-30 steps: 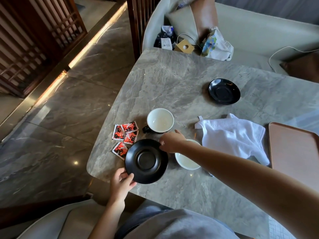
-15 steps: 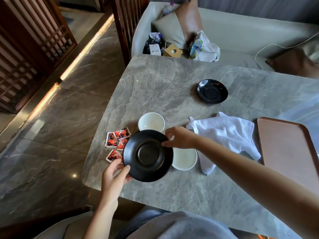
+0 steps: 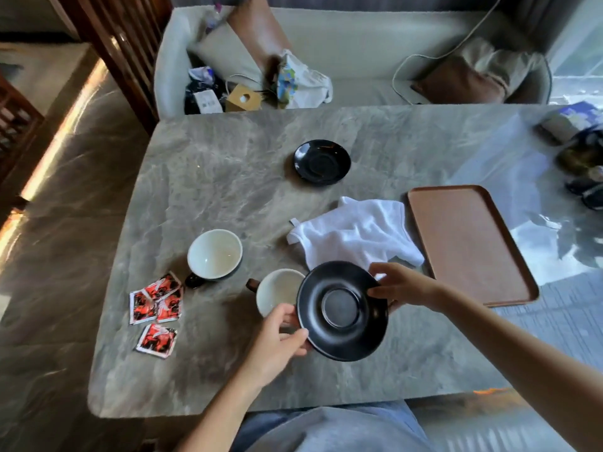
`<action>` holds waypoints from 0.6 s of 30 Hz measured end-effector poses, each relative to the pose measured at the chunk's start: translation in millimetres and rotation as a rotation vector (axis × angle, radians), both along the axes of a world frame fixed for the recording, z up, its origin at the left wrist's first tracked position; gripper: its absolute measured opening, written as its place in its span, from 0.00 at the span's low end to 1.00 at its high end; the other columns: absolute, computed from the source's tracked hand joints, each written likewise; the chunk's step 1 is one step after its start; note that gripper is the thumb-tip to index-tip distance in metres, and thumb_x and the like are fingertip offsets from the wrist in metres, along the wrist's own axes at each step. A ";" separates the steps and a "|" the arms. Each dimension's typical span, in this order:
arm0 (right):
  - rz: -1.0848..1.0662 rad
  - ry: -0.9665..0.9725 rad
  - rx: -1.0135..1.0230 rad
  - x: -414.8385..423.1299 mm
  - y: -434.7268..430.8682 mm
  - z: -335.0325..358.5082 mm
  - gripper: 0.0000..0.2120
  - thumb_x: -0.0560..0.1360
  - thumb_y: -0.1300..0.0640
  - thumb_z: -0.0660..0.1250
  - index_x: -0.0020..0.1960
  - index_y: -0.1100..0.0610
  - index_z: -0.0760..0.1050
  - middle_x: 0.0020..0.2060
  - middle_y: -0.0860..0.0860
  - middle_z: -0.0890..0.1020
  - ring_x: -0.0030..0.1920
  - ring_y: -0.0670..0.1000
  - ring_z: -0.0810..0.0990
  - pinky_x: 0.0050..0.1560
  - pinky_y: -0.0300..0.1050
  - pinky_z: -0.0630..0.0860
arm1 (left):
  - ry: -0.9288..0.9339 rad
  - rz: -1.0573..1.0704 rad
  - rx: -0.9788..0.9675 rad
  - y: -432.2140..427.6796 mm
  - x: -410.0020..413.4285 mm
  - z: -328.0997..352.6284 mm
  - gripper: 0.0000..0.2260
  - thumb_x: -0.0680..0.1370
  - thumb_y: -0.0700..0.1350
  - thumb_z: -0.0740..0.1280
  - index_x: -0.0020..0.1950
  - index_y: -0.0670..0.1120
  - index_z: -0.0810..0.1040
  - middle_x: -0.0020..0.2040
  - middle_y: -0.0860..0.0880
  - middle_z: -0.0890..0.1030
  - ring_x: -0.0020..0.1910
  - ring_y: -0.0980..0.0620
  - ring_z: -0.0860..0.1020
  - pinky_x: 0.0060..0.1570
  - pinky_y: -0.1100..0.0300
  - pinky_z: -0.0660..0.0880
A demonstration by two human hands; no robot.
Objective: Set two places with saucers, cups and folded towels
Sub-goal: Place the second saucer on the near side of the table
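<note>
Both hands were on one black saucer (image 3: 342, 309): left hand (image 3: 277, 334) pinching its near rim, right hand (image 3: 401, 285) gripping the far edge, holding it over the table (image 3: 202, 177) and partly over a white cup (image 3: 275, 291). The other saucer (image 3: 322, 162) sat empty further back, the second cup (image 3: 214, 253) stood on bare table, and the towel heap (image 3: 355, 236) lay unfolded. Barely started, I'd say.

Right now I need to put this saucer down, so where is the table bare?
Free: the near table edge below the held saucer; the wide stretch left of the far saucer, beyond the cups; the tray. Crowded: among cups, packets and towel.
</note>
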State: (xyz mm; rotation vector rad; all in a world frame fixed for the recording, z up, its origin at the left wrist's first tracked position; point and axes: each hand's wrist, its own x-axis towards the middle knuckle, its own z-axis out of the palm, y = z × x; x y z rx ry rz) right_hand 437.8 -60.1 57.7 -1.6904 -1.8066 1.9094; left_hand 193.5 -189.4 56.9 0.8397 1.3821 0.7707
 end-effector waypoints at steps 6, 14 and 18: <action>-0.041 -0.138 -0.085 61.0 -18.7 -26.0 0.06 0.77 0.65 0.64 0.45 0.57 0.69 0.33 0.52 0.79 0.32 0.49 0.80 0.34 0.44 0.81 | -0.092 -0.433 -0.261 3.0 42.7 -13.9 0.13 0.78 0.45 0.64 0.62 0.50 0.69 0.58 0.50 0.76 0.54 0.54 0.81 0.56 0.60 0.77; -0.043 -0.204 -0.112 74.5 -35.5 -46.8 0.04 0.77 0.64 0.64 0.48 0.59 0.69 0.34 0.53 0.78 0.30 0.49 0.79 0.31 0.43 0.80 | -0.004 -0.473 -0.367 7.6 64.8 -37.4 0.13 0.80 0.47 0.60 0.62 0.46 0.67 0.48 0.54 0.74 0.53 0.53 0.79 0.55 0.59 0.76; -0.061 -0.180 -0.135 70.9 -38.9 -50.8 0.04 0.77 0.63 0.64 0.49 0.59 0.68 0.37 0.57 0.79 0.35 0.54 0.80 0.35 0.46 0.82 | 0.006 -0.472 -0.374 5.9 62.5 -46.6 0.11 0.80 0.49 0.59 0.62 0.51 0.68 0.51 0.55 0.74 0.56 0.53 0.78 0.56 0.59 0.76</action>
